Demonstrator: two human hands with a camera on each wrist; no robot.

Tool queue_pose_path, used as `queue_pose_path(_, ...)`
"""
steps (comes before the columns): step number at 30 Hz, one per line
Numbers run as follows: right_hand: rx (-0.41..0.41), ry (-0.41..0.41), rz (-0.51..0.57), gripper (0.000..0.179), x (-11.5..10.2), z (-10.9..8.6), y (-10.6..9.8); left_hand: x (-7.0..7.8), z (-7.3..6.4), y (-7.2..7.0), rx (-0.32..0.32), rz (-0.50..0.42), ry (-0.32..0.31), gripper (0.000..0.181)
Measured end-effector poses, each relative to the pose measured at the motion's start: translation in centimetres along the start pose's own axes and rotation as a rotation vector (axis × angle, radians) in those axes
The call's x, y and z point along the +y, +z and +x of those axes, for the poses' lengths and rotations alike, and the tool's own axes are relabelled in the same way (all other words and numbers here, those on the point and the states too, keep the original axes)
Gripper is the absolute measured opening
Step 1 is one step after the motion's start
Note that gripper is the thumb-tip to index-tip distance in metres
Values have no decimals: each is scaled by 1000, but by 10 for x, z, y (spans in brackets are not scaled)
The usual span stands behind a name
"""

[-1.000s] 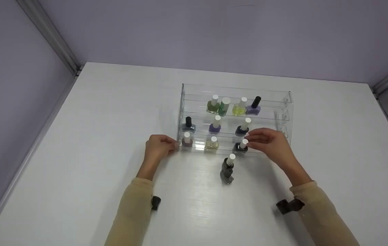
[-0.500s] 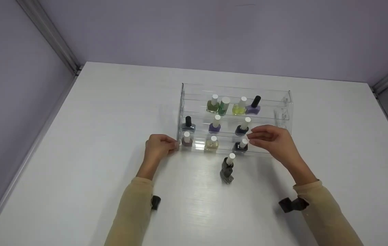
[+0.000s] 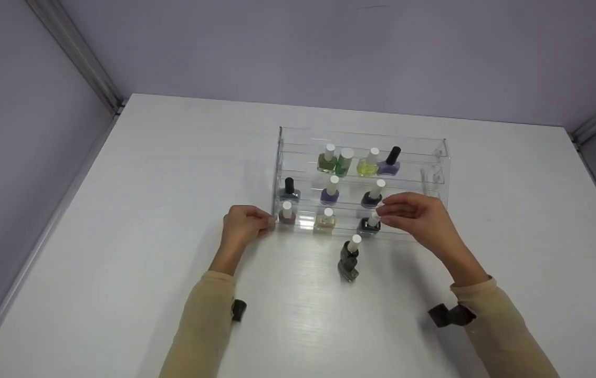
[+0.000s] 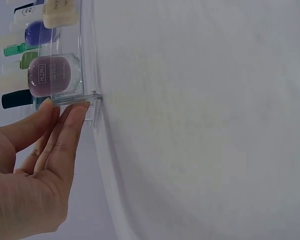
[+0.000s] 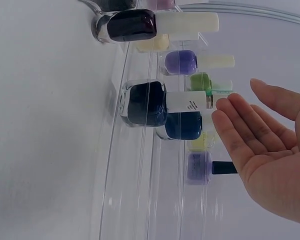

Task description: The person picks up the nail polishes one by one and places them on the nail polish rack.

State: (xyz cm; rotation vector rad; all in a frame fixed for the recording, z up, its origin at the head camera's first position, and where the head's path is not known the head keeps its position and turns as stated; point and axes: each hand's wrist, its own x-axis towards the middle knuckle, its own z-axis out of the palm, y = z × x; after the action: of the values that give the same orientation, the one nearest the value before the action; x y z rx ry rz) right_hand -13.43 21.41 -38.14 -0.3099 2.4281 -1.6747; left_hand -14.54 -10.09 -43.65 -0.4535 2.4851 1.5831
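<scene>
A clear tiered display rack point(image 3: 305, 222) holds several nail polish bottles. My left hand point(image 3: 244, 226) pinches the rack's front left corner, thumb and fingers on its side panel, beside a mauve nail polish point(image 4: 49, 75). On the front tier at right stands a dark navy nail polish point(image 5: 146, 103) with a white cap. My right hand point(image 3: 418, 220) is at that cap; its fingers are extended and the thumb stands apart in the right wrist view. Just behind is another dark blue nail polish point(image 3: 371, 200).
In front of the rack, a dark nail polish with a white cap point(image 3: 350, 251) and a second dark bottle point(image 3: 349, 273) stand close together on the white table point(image 3: 298, 325). Green, yellow and purple polishes occupy the back tier. A wall point(image 3: 298, 52) rises behind the table.
My right hand has shifted a little to the right, off the navy polish's cap, then slightly back towards it. The left hand and the bottles have kept their places.
</scene>
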Motion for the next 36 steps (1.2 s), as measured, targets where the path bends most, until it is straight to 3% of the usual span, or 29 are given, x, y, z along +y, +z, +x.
queue_pose_path(8, -51, -4, 16, 31, 0, -2, 6, -1, 0, -1, 4, 30, 12, 8)
queue_pose_path(20, -119, 19, 20, 32, 4, -5, 17, 0, 1, 0, -9, 12, -24, 6)
queue_pose_path(36, -185, -28, 34, 33, 11, -8, 30, 0, 1, -1, -8, 24, -25, 7)
